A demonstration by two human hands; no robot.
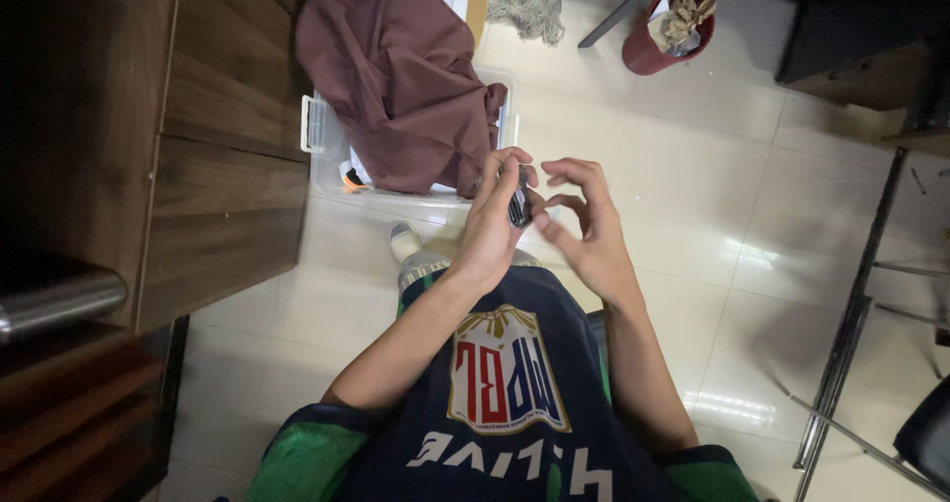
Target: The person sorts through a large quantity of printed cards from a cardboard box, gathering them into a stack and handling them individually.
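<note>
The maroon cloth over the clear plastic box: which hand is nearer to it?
Left. The left hand is just beside the maroon cloth, holding a small dark object; the right hand is farther away.

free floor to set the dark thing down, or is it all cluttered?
Bare tile lies right of the hands, between the red bin and the metal frame. Crowded ahead: the clear box under maroon cloth, with a mop head beyond.
</note>
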